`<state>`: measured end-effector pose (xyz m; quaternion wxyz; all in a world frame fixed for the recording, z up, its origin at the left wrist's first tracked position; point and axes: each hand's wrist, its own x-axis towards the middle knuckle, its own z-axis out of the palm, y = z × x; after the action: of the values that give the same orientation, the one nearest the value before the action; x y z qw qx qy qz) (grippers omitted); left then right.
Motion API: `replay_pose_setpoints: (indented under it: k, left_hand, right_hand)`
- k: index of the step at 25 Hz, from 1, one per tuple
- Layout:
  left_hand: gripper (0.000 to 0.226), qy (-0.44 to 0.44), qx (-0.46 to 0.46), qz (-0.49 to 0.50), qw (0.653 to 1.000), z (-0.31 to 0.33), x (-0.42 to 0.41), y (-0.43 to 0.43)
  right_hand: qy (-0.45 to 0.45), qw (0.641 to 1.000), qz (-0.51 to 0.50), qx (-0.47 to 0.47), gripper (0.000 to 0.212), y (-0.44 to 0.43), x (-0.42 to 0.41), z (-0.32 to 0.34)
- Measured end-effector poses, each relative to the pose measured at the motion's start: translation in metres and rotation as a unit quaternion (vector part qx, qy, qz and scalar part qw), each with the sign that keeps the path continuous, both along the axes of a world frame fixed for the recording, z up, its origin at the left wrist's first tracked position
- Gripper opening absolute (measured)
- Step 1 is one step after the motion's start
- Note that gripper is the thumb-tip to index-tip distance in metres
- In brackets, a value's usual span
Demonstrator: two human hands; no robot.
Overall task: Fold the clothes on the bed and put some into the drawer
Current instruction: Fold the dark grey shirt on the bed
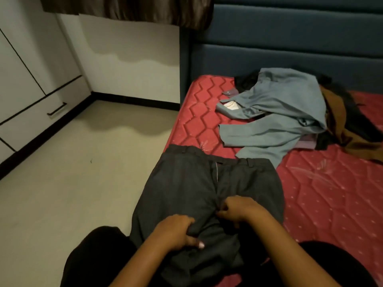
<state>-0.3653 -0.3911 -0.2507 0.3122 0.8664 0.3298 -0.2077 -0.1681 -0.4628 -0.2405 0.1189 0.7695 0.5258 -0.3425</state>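
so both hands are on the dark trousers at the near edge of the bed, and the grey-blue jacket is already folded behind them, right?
Not quite. Both hands, left hand and right hand, grip the dark trousers, but the head view shows the grey-blue jacket lying unfolded and crumpled on the bed.

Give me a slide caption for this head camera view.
Both hands, left and right, grip dark grey trousers on the red mattress, unfolded clothes piled behind.

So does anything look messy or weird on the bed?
Yes. The mattress has no sheet, and clothes lie in a crumpled heap near the headboard: a grey-blue shirt over a brown garment. Both hands grip the dark trousers.
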Motion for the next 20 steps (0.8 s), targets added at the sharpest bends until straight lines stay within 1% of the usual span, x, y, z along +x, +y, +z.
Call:
replay_pose_setpoints:
  k: [1, 2, 3, 4, 5, 6, 7, 9, 10, 11, 13, 14, 15, 17, 18, 20]
  left_hand:
    - [0.065, 0.05, -0.042, -0.004, 0.998, 0.005, -0.001, -0.002]
    - [0.075, 0.094, -0.059, 0.0, 0.994, 0.009, -0.001, -0.005]
    - [0.081, 0.118, -0.044, 0.003, 0.992, 0.013, 0.003, -0.007]
    - [0.08, 0.111, 0.006, 0.005, 0.994, 0.017, 0.009, -0.006]
    - [0.072, 0.076, 0.073, 0.008, 0.994, 0.019, 0.017, -0.007]
    - [0.062, 0.016, 0.134, 0.024, 0.991, 0.018, 0.027, -0.009]
    - [0.054, -0.046, 0.175, 0.049, 0.982, 0.016, 0.036, -0.012]
    - [0.049, -0.15, 0.216, 0.084, 0.961, 0.001, 0.055, -0.016]
    - [0.051, -0.184, 0.238, 0.084, 0.95, -0.012, 0.063, -0.016]
    - [0.052, -0.198, 0.259, 0.075, 0.942, -0.026, 0.07, -0.015]
    - [0.047, -0.167, 0.286, 0.036, 0.943, -0.048, 0.079, -0.011]
    - [0.041, -0.151, 0.286, 0.017, 0.946, -0.053, 0.082, -0.009]
    - [0.035, -0.141, 0.289, -0.001, 0.947, -0.056, 0.084, -0.008]
    - [0.03, -0.152, 0.3, -0.012, 0.942, -0.061, 0.087, -0.005]
    - [0.028, -0.164, 0.307, -0.014, 0.937, -0.058, 0.087, -0.004]
    - [0.015, -0.18, 0.297, 0.003, 0.938, -0.048, 0.082, 0.002]
  right_hand:
    - [0.031, 0.999, -0.008, -0.045, 0.031, -0.001, -0.002, 0.006]
    - [0.036, 0.998, -0.004, -0.048, 0.031, 0.0, -0.003, 0.01]
    - [0.013, 1.0, -0.001, -0.005, 0.028, 0.002, -0.003, 0.011]
    - [-0.036, 0.997, 0.005, 0.072, 0.023, 0.006, -0.001, 0.008]
    - [-0.081, 0.984, 0.011, 0.156, 0.019, 0.011, -0.001, 0.006]
    - [-0.112, 0.969, 0.029, 0.216, 0.021, 0.017, 0.001, 0.003]
    - [-0.128, 0.961, 0.058, 0.24, 0.025, 0.023, 0.004, -0.002]
    - [-0.132, 0.965, 0.094, 0.207, 0.028, 0.026, 0.012, -0.012]
    - [-0.126, 0.97, 0.098, 0.183, 0.031, 0.024, 0.014, -0.016]
    - [-0.125, 0.972, 0.1, 0.171, 0.035, 0.022, 0.016, -0.021]
    - [-0.144, 0.967, 0.107, 0.183, 0.035, 0.02, 0.02, -0.027]
    - [-0.14, 0.966, 0.097, 0.193, 0.034, 0.02, 0.021, -0.029]
    - [-0.116, 0.97, 0.08, 0.199, 0.035, 0.021, 0.02, -0.03]
    - [-0.045, 0.979, 0.047, 0.192, 0.039, 0.023, 0.019, -0.035]
    - [-0.023, 0.98, 0.035, 0.194, 0.037, 0.024, 0.019, -0.038]
    - [-0.018, 0.977, 0.022, 0.212, 0.028, 0.024, 0.021, -0.043]
